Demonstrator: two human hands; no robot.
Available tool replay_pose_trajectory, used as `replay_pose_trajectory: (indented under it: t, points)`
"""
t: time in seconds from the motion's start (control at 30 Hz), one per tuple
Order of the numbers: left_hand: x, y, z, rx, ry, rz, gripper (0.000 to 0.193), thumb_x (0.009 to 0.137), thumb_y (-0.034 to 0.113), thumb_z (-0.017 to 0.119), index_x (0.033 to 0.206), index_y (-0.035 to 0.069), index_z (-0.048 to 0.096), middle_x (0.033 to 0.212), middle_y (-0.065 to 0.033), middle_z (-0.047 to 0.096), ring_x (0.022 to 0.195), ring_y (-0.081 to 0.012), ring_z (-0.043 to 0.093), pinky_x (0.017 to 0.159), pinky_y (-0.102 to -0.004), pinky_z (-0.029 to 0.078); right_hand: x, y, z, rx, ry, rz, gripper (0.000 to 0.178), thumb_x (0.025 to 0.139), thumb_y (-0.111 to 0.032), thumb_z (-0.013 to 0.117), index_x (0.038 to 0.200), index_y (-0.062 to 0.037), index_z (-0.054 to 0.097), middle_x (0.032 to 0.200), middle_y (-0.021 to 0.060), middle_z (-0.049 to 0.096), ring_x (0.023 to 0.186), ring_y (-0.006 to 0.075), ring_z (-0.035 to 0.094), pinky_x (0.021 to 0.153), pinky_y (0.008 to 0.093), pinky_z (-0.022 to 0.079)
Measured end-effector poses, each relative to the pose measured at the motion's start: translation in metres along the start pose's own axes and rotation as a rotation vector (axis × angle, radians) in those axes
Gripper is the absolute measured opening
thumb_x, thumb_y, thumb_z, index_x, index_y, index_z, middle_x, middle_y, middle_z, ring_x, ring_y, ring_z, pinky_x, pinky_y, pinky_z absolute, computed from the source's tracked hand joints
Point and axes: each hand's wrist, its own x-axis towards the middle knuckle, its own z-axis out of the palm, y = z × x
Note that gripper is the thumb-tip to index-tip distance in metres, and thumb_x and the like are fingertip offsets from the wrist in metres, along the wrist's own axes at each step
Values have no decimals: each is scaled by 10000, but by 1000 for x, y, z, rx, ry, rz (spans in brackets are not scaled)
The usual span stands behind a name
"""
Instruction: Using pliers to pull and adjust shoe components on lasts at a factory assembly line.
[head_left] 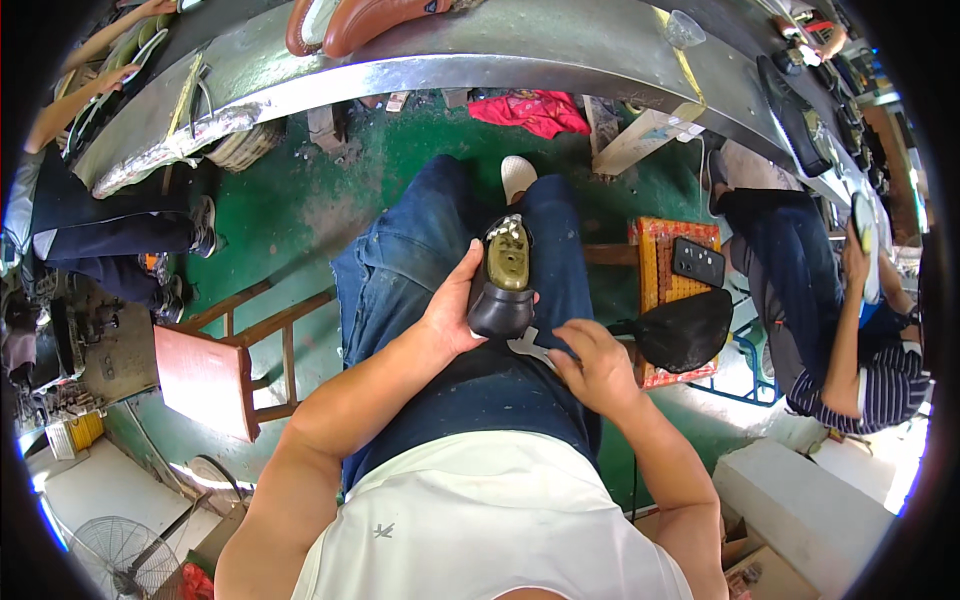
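Observation:
My left hand (458, 305) is wrapped round a black shoe (502, 313), its heel end toward me, above my lap. An olive-green shoe last (510, 262) sits inside the shoe and shows through its opening. Shiny pale bits lie at the far end of the last. Close by on the right, my right hand (600, 368) has its fingers curled and its thumb near the forefinger. A pale, flat, forked piece (528, 345) reaches from between these fingers toward the shoe's heel; its kind I cannot make out.
A metal-edged workbench (480, 72) curves across the far side, with brown shoes (370, 24) on it. A wooden stool (205, 380) stands left. On a woven-topped stool (655, 285) at right lie a phone (698, 262) and a black bag (688, 332). Co-workers sit on both sides.

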Motion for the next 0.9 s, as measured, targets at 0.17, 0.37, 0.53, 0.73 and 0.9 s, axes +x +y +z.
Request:
replay_pose_trajectory:
  t: [0.17, 0.37, 0.53, 0.73, 0.9]
  points:
    - [-7, -6, 4, 68, 25, 8, 677, 997, 635, 492, 1379, 82, 573, 1249, -205, 663, 1110, -374, 672, 948, -518, 561, 31, -5, -13, 182, 43, -25, 273, 883, -88, 729, 1138, -8, 671, 1114, 193, 671, 1007, 384, 667, 859, 424, 553]
    - [-22, -14, 31, 616, 8, 296, 609, 1034, 483, 564, 1462, 74, 417, 1325, -107, 599, 1169, -213, 625, 985, -401, 547, 79, -32, -43, 61, 119, -245, 363, 884, -183, 732, 1199, -24, 645, 1269, 186, 580, 1197, 390, 563, 1026, 489, 451]
    - [-22, -18, 26, 838, 199, 464, 596, 1046, 434, 564, 1461, 33, 413, 1322, -133, 588, 1188, -219, 596, 1017, -381, 507, 103, -33, -42, -34, 138, -497, 104, 870, -127, 707, 901, -66, 628, 1163, 109, 620, 1172, 361, 572, 974, 514, 433]
    - [-34, -1, 52, 750, -40, 379, 674, 1041, 452, 565, 1534, 46, 348, 1425, -115, 540, 1299, -229, 523, 1113, -396, 420, 91, 2, -55, 1165, -175, -376, 491, 956, -399, 698, 1282, -40, 623, 1519, 166, 468, 1502, 361, 287, 1185, 538, 244]
    - [-17, 23, 109, 826, -60, 660, 699, 1037, 467, 559, 1520, 5, 353, 1500, -130, 452, 1362, -224, 449, 1158, -385, 358, 113, -31, -67, 1194, -187, -10, 1309, 678, -283, 949, 1623, -61, 71, 1661, 143, 166, 1528, 308, 217, 1211, 502, 235]
